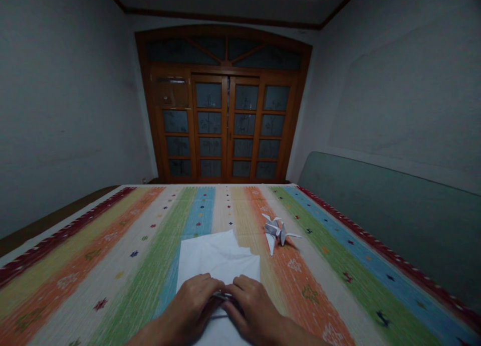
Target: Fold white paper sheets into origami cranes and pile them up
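Note:
My left hand (195,301) and my right hand (253,303) meet at the near middle of the table, fingers closed and fingertips almost touching. Between them they pinch a small piece of folded paper (222,295), mostly hidden by the fingers. Under and beyond my hands lie white paper sheets (210,258), overlapping, with uneven corners. To the right of the sheets, apart from my hands, two folded paper cranes (277,230) sit close together.
A striped, patterned cloth (143,266) covers the table. Along the right side runs a pale green headboard-like panel (376,205). Wooden doors with glass panes (227,125) stand beyond the far edge, between white walls.

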The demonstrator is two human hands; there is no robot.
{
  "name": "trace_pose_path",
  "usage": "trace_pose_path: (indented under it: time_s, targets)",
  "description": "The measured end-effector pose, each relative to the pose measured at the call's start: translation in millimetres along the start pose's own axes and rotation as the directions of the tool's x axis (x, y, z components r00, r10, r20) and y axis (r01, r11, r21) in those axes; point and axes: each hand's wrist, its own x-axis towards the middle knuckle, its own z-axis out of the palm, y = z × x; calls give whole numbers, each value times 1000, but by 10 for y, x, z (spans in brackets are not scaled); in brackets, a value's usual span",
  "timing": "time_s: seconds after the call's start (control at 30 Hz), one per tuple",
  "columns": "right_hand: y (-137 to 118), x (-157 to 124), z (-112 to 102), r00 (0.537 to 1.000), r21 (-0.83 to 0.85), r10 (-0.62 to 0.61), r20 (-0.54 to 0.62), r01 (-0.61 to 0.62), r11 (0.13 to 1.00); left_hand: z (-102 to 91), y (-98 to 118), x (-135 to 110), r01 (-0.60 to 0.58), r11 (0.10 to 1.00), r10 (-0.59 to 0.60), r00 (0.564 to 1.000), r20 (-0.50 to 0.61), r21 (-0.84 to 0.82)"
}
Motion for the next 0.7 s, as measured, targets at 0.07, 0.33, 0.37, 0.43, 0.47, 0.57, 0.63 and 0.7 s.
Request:
trace_pose_path:
  time_s: [0.07, 0.33, 0.37, 0.43, 0.47, 0.57, 0.63, 0.7]
  targets:
    - [9, 3, 7, 999, 51, -13, -34, 15, 999, 15, 35, -1, 1, 1000, 0, 999, -39, 26]
    - [-22, 116, -73, 933, 446, 292, -208, -175, 878, 90, -20, -2, 349, 929, -369, 832, -416, -124]
    - [-25, 132, -80, 923, 486, 319, -216, -182, 855, 117, -6, 16, 401, 883, -469, 772, -429, -245]
    - [-35, 153, -83, 904, 555, 361, -229, -184, 811, 170, 56, 61, 454, 733, -660, 654, -369, -506]
    - [-46, 157, -80, 896, 587, 377, -232, -180, 790, 192, 99, 84, 437, 638, -720, 630, -290, -634]
    - [-103, 153, -69, 884, 677, 414, -216, -170, 716, 221, 231, 137, 385, 383, -761, 647, -50, -840]
    - [-153, 147, -75, 887, 727, 428, -171, -180, 663, 211, 290, 154, 365, 308, -756, 654, 7, -878]
    - [-191, 147, -93, 898, 760, 425, -114, -196, 619, 189, 312, 164, 357, 302, -765, 643, -2, -884]
